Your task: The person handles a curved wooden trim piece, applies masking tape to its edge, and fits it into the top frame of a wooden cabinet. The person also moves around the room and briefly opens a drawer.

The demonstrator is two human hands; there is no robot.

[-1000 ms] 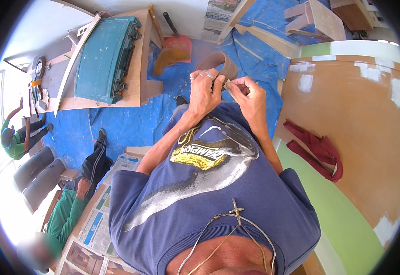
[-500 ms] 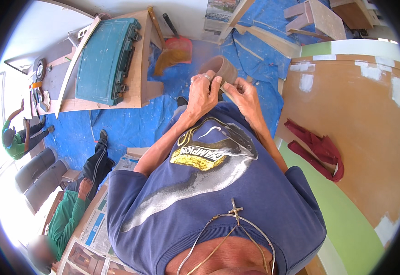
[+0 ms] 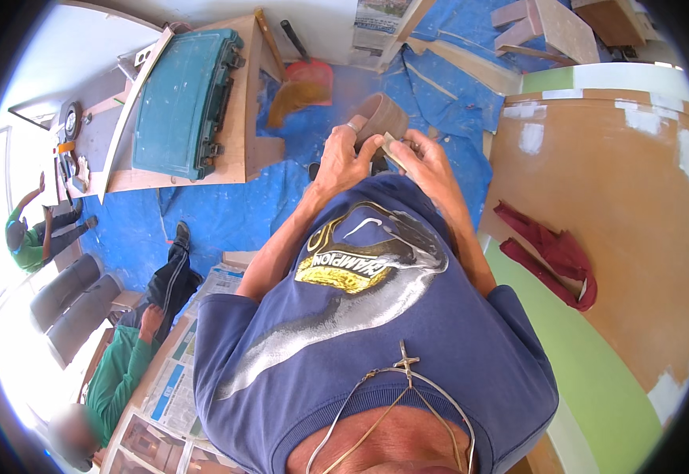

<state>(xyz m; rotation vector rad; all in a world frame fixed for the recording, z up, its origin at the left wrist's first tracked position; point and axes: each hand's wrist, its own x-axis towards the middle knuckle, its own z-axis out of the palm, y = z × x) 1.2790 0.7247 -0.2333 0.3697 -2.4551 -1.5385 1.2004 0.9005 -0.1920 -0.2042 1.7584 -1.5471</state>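
Observation:
In front of my chest, my left hand (image 3: 340, 162) is closed on a rounded, brown, cup-like piece (image 3: 384, 115) with a curved wall. Its exact kind does not show. Between the thumb and fingers of my right hand (image 3: 427, 164) is a small tan folded strip (image 3: 393, 147) that looks like sandpaper. The strip lies against the near edge of the brown piece, close to my left thumb. My fingers hide part of both things. A faint haze hangs around the brown piece.
A teal tool case (image 3: 182, 103) lies on a wooden bench at left. Beyond my hands are a red dustpan (image 3: 317, 79) and blue floor sheeting (image 3: 226, 209). A maroon cloth (image 3: 554, 257) rests on the brown panel at right. Two people in green are at far left.
My right hand and the tan strip have shifted slightly against the brown piece, which has tilted a little. My left fingers have moved down its side. The view has shifted slightly.

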